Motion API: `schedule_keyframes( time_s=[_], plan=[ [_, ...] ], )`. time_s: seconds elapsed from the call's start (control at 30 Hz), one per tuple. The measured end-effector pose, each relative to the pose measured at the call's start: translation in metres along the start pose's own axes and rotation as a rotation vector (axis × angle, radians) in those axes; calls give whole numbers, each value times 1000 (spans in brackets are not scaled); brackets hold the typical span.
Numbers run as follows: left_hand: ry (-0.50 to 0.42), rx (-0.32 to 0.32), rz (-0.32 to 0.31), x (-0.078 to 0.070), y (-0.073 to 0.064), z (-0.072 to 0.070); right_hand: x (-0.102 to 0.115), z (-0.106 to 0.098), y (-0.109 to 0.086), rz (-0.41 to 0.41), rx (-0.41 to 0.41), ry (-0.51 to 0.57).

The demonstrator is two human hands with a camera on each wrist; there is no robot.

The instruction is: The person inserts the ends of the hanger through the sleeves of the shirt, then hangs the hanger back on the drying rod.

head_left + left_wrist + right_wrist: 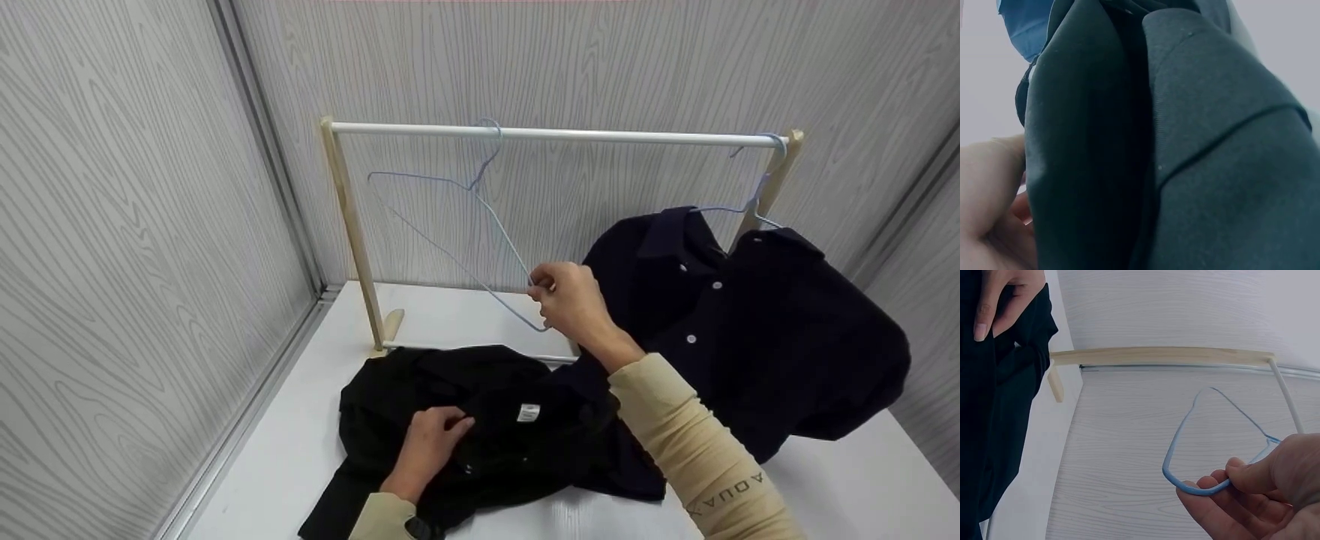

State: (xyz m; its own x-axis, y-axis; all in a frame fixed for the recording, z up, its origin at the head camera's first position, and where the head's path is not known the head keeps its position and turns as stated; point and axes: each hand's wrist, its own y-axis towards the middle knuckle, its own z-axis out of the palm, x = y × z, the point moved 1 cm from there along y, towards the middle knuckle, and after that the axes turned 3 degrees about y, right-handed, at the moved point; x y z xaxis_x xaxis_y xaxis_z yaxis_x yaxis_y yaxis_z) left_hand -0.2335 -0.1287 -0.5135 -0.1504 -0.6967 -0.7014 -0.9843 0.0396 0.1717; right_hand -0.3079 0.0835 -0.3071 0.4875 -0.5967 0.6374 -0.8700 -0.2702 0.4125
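A black shirt (540, 457) lies bunched on the white table, with a white label (529, 412) showing inside its neck. My left hand (431, 442) pinches its cloth between thumb and fingers; in the left wrist view the fabric hides most of the fingers. Higher up and to the right, my right hand (571, 301) grips the lower right corner of a thin blue wire hanger (1193, 490). The hanger's hook is over the rack's rail (637, 137), and the hanger hangs tilted with no garment on it.
A navy buttoned shirt (750, 322) hangs from a second wire hanger (720, 209) at the rack's right end, behind my right forearm. The rack's wooden left post (352, 232) stands near the side wall. Patterned grey panels (420, 60) enclose the table (300, 390).
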Motion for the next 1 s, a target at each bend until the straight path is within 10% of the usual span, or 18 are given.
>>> schedule_keyframes(
  time_s=[1.0],
  plan=[
    [-48,-12,-21,4,-4,-6,-29,-53,-39,-178,-111,-67]
  ],
)
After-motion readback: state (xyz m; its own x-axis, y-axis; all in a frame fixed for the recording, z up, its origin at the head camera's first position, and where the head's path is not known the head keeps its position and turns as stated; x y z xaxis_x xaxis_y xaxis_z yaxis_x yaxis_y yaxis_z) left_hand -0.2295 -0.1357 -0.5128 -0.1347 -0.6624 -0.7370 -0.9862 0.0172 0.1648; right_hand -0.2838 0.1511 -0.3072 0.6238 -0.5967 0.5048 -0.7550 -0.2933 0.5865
